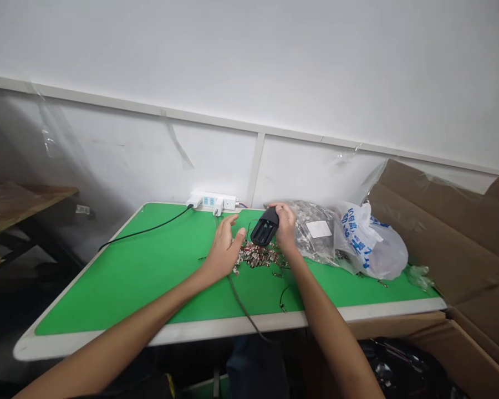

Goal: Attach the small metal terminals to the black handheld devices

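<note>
My right hand (285, 224) grips a black computer mouse (266, 226) above the table, tilted so that an open hollow with slots, like a battery compartment, shows. To its left is my left hand (227, 244), fingers and thumb apart, holding nothing and not touching the mouse. Below and between the hands lies a pile of small metal parts (258, 256), some with dark red or black bits. A short black wire (281, 299) rests on the green mat nearer the front edge.
A white power strip (220, 200) with plugs stands against the wall, and a black cable (149, 228) runs left from it. A grey cable (243, 307) crosses the green table (120, 288). Bags of parts (314, 230) and a white plastic bag (370, 244) lie right, beside a cardboard box (449, 233).
</note>
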`<state>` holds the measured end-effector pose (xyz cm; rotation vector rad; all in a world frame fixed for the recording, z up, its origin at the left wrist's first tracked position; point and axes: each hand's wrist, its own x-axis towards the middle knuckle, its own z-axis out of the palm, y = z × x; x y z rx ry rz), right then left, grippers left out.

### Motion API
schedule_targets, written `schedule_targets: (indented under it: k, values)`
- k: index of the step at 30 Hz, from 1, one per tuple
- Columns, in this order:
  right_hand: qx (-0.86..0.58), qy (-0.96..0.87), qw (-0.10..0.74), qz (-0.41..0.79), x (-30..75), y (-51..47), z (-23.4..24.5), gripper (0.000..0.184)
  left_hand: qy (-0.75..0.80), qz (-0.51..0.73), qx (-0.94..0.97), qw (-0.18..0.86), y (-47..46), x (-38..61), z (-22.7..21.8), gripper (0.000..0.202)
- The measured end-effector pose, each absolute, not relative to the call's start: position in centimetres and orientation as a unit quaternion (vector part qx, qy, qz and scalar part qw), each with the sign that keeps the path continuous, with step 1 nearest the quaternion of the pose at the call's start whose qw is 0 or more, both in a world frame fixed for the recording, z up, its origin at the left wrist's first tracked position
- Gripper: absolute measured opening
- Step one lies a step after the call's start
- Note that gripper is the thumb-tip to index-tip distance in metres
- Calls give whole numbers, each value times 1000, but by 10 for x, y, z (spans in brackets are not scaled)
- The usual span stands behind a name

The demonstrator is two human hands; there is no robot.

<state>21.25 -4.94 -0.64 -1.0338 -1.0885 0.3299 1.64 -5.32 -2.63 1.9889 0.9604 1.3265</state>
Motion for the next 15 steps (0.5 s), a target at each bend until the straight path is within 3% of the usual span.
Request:
schedule_targets:
  k: [3,7,9,15]
  values:
    - [-480,-507,710,90,209,-53,-4,28,382,471,731,312,-51,15,-24,49]
    - [-480,-514,706,89,204,-56,-5,28,312,374,708,512,-47,14,-20,63]
    - [-478,-526,698,86,202,-58,-7,30,266,314,693,591,-47,15,-19,61]
    - [-469,-581,664,35,203,-60,-8,32,226,262,603,718,-52,19,-21,59]
